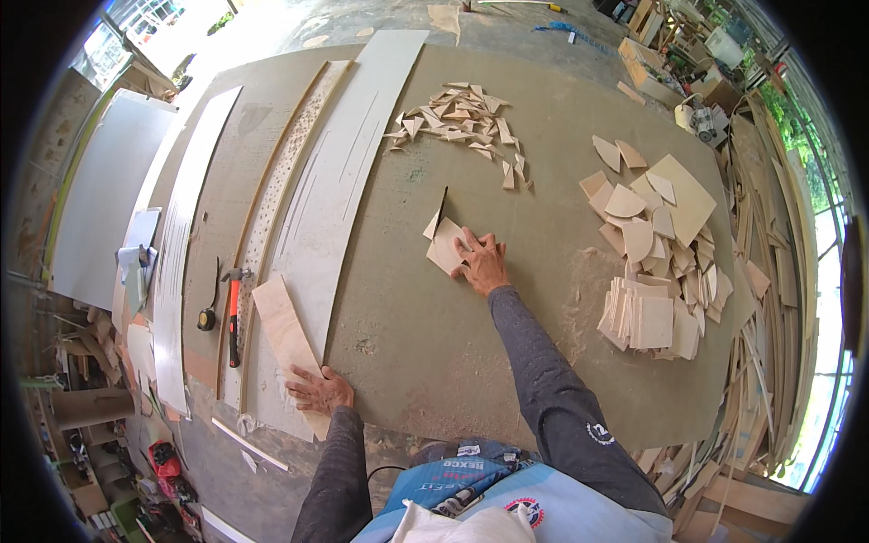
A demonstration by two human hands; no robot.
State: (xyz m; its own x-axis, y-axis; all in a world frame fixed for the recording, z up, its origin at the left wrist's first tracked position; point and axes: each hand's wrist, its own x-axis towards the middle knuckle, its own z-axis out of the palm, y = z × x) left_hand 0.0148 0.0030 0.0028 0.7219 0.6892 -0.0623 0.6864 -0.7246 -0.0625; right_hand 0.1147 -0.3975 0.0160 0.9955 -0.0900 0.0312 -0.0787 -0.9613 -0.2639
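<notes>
My left hand point(320, 390) lies with its fingers spread across the lower end of a pale plywood strip point(288, 317), near the table's front edge. At the middle of the table, my right hand point(482, 262) grips a small plywood piece point(444, 250), its fingers bent over the right side. A dark, thin saw blade point(442, 210) stands up from the tabletop right at that piece's far end. On the blade's left side shows a small pointed bit of wood point(432, 223). My palm hides part of the gripped piece.
Pointed offcuts point(462, 118) lie scattered beyond the blade. Cut plywood pieces point(647, 308), some quarter-round, are heaped at the right. At the left are a long white board point(348, 163), an orange-handled hammer point(234, 312) and a tape measure point(207, 319). Timber strips point(760, 271) line the right side.
</notes>
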